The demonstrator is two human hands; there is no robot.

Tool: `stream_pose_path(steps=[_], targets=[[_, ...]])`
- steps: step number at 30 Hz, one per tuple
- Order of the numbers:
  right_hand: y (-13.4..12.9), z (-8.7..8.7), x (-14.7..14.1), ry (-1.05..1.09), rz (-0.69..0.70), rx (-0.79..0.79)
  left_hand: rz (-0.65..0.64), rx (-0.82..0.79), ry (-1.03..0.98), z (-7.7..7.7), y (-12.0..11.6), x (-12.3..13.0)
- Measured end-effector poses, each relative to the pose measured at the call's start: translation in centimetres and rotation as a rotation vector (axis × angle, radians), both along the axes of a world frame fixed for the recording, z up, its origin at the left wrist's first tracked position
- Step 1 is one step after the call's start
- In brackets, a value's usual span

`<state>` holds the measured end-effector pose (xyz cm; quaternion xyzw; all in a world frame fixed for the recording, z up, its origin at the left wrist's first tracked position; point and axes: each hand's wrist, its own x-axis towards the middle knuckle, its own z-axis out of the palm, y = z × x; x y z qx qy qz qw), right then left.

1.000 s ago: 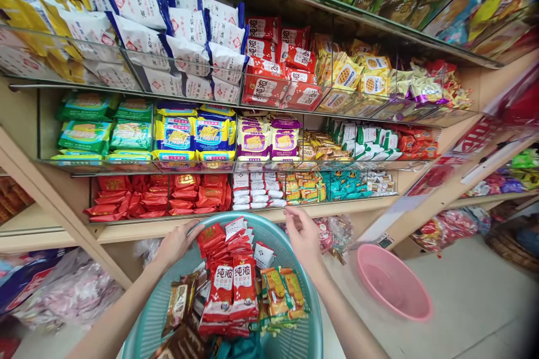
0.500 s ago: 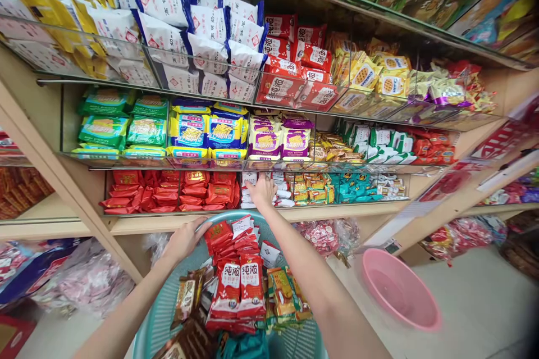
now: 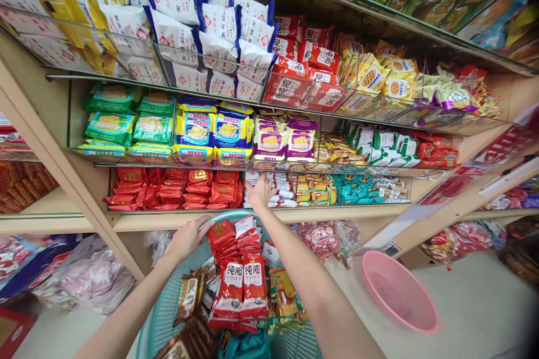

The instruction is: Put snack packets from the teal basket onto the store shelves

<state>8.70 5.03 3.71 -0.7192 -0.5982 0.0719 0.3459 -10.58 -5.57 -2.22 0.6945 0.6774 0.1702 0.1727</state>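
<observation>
My left hand (image 3: pixel 188 240) is closed over the far left rim of a teal plastic basket (image 3: pixel 158 305). My right hand (image 3: pixel 260 193) reaches across the basket into a low shelf compartment, at small white packets (image 3: pixel 283 186). Its thumb and fingers are apart over the packets, with some fingertips hidden. Red biscuit packets (image 3: pixel 241 289) lie in the basket, among brown packets (image 3: pixel 189 294), yellow-orange packets (image 3: pixel 284 291) and teal packets (image 3: pixel 246 345). A few white packets (image 3: pixel 272 254) are also in it.
Red packets (image 3: pixel 172 187) fill the compartments left of my right hand. Clear dividers and front panels edge the shelves, with purple-and-cream packets (image 3: pixel 284 140) just above. A pink basin (image 3: pixel 400 291) stands on the floor at right. Bagged sweets (image 3: pixel 322 238) lie under the lowest shelf.
The view has shifted slightly, so the shelves sit a little further right. My right hand has drawn in a little over the white packets. My left hand keeps its hold on the rim.
</observation>
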Motion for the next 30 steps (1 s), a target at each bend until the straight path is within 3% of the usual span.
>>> stream_pose_path(steps=[14, 30], targets=[[0.9, -0.2, 0.0, 0.170, -0.099, -0.018, -0.010, 0.022, -0.005, -0.4, 0.1, -0.2], [2.5, -0.3, 1.0, 0.325, -0.102, -0.045, -0.007, 0.022, 0.008, -0.1, 0.1, -0.1]])
